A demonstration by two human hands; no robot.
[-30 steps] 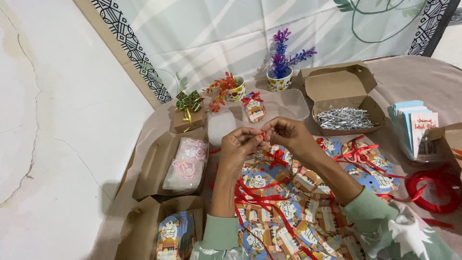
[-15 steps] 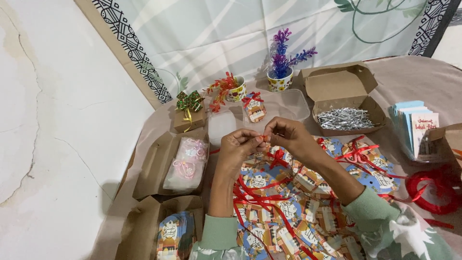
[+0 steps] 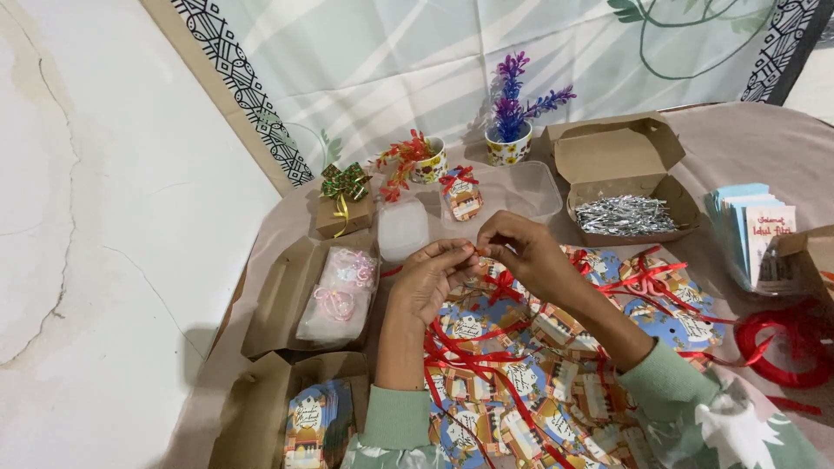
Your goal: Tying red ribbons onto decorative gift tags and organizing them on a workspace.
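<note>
My left hand (image 3: 432, 276) and my right hand (image 3: 524, 252) meet above the table, fingertips pinching a short piece of red ribbon (image 3: 479, 252) between them. Under them lies a spread of colourful printed gift tags (image 3: 521, 378) with loose red ribbons (image 3: 465, 356) tangled over them. A small wrapped packet with a red bow (image 3: 461, 194) stands just beyond my hands, inside a clear plastic tray (image 3: 521, 189).
A brown box of silver shreds (image 3: 621, 213) sits at the back right, near two small potted fake plants (image 3: 512, 130). At the left, open brown boxes hold pink bows (image 3: 340, 291) and printed cards (image 3: 311, 424). A card stack (image 3: 754, 234) and a ribbon coil (image 3: 786, 347) lie right.
My hands stay together in the same place. The fingers have shifted slightly on the red ribbon piece; nothing else has moved.
</note>
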